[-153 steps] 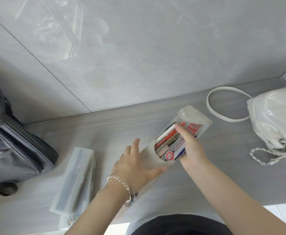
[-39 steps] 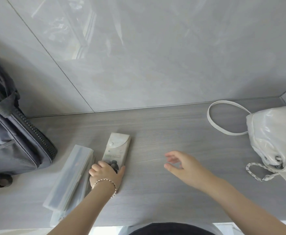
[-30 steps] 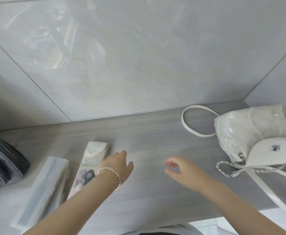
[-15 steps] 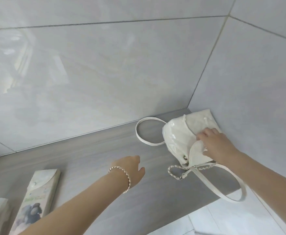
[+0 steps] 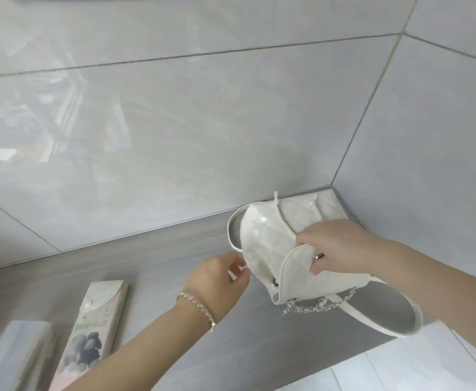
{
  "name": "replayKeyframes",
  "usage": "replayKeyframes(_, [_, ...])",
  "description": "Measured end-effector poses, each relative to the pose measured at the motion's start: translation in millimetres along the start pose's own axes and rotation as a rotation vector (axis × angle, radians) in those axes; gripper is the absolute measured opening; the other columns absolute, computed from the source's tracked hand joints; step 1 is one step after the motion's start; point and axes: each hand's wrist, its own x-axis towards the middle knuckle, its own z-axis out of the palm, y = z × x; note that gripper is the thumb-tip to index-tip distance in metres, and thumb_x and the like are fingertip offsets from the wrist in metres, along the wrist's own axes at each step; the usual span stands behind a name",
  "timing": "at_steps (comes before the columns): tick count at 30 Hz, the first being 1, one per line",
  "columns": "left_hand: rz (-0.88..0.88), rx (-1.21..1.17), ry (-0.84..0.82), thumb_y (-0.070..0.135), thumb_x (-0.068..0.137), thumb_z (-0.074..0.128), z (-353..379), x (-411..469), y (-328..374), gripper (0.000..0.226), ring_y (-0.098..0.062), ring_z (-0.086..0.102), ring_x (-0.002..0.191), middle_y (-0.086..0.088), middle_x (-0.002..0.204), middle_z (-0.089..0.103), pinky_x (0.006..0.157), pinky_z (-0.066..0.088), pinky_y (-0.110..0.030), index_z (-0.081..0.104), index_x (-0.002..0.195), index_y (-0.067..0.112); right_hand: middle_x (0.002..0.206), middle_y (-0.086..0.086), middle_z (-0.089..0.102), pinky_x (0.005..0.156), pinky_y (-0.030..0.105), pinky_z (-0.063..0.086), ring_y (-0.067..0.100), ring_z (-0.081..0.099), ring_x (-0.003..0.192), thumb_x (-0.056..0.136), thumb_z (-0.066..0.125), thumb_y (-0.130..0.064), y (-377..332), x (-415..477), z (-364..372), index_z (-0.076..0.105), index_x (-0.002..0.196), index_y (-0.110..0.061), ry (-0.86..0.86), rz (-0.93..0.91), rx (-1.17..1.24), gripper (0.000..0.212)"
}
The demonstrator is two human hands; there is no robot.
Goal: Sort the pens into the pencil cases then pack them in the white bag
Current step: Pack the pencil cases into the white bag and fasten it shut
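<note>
The white quilted bag sits in the counter's right corner, tilted up toward me. My right hand grips its front flap, thumb tucked under the flap's edge. My left hand, with a bracelet on the wrist, is at the bag's left edge with loosely curled fingers and holds nothing that I can make out. A closed printed pencil pouch lies flat at lower left. A translucent pencil case lies beside it at the frame's edge. No loose pens show.
The bag's chain and long white strap hang past the grey counter's front edge. Glossy tiled walls close in the back and right sides. White floor tiles show at lower right.
My right hand has taken the bag's flap and tipped the bag up toward me. My left hand has moved right, up to the bag. The view has swung right, and the grey backpack is out of frame.
</note>
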Motion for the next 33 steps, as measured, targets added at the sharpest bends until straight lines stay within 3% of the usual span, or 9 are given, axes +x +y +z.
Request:
replayKeyframes(2, [0.084,-0.108,0.030,0.042,0.083,0.056,-13,-10,5,0.014,-0.001,0.059,0.073,0.017,0.078,0.059,0.069,0.046,-0.014,0.059,0.091,0.032,0.103,-0.008,0.056,0.066,0.027,0.033,0.013,0.048,0.095,0.081,0.063,-0.036,-35,5,-18,0.049,0.113,-0.025,0.025,-0.068,0.051,0.036])
replayKeyframes(5, [0.120,-0.143,0.092,0.064,0.069,0.053,-34,-30,2,0.032,0.001,0.056,0.066,0.016,0.071,0.060,0.061,0.043,-0.012,0.053,0.090,0.040,0.102,-0.008,0.058,0.070,0.030,0.038,0.013,0.049,0.089,0.079,0.064,-0.034,-80,21,-37,0.050,0.113,-0.028,0.069,-0.164,0.170,0.037])
replayKeyframes(7, [0.018,-0.087,0.167,0.057,0.076,0.058,-46,-38,-11,0.032,-0.005,0.058,0.071,0.012,0.073,0.062,0.061,0.043,-0.018,0.056,0.097,0.034,0.102,-0.009,0.060,0.069,0.029,0.041,0.014,0.054,0.089,0.077,0.066,-0.032,-105,35,-41,0.052,0.110,-0.028,0.026,-0.212,0.292,0.036])
replayKeyframes(11, [-0.263,-0.041,0.187,0.048,0.087,0.051,-58,-37,-62,0.025,-0.017,0.053,0.071,0.009,0.061,0.054,0.055,0.034,-0.020,0.051,0.072,0.027,0.095,-0.014,0.052,0.073,0.027,0.039,0.009,0.049,0.089,0.074,0.073,-0.032,-145,77,-17,0.053,0.103,-0.027,-0.111,-0.270,0.539,0.036])
replayKeyframes(15, [-0.408,0.080,0.067,0.050,0.090,0.044,-43,-30,-104,0.031,-0.018,0.050,0.075,0.006,0.072,0.054,0.068,0.033,-0.023,0.046,0.070,0.026,0.119,-0.007,0.058,0.085,0.020,0.039,0.007,0.052,0.107,0.074,0.073,-0.032,-167,108,30,0.055,0.118,-0.022,-0.093,-0.229,0.675,0.049])
replayKeyframes(19, [-0.517,0.011,-0.048,0.047,0.088,0.045,-24,-25,-133,0.036,-0.021,0.052,0.076,0.007,0.065,0.051,0.066,0.035,-0.025,0.041,0.062,0.023,0.109,-0.003,0.059,0.091,0.028,0.042,0.013,0.053,0.104,0.068,0.074,-0.039,-175,113,73,0.060,0.106,-0.021,0.169,-0.161,0.570,0.045])
replayKeyframes(23, [-0.547,-0.036,-0.134,0.041,0.089,0.047,-7,-21,-141,0.039,-0.018,0.045,0.064,0.006,0.058,0.044,0.058,0.033,-0.025,0.036,0.058,0.021,0.082,-0.008,0.058,0.076,0.021,0.034,0.010,0.050,0.084,0.060,0.057,-0.054,-181,97,117,0.053,0.070,-0.023,0.540,-0.063,0.425,0.033])
replayKeyframes(28, [-0.550,-0.090,-0.204,0.036,0.090,0.048,-3,-11,-148,0.040,-0.011,0.035,0.051,0.004,0.055,0.038,0.049,0.028,-0.025,0.034,0.056,0.021,0.097,-0.005,0.069,0.084,0.024,0.036,0.010,0.049,0.102,0.070,0.057,-0.047,-186,86,138,0.065,0.065,-0.022,0.692,0.046,0.527,0.026])
replayKeyframes(33, [-0.537,-0.080,-0.223,0.035,0.092,0.047,-2,-12,-150,0.042,-0.012,0.033,0.050,0.004,0.054,0.036,0.048,0.026,-0.025,0.032,0.056,0.020,0.091,-0.006,0.072,0.084,0.027,0.038,0.009,0.051,0.102,0.076,0.055,-0.029,-202,87,146,0.070,0.062,-0.020,0.798,0.073,0.529,0.022])
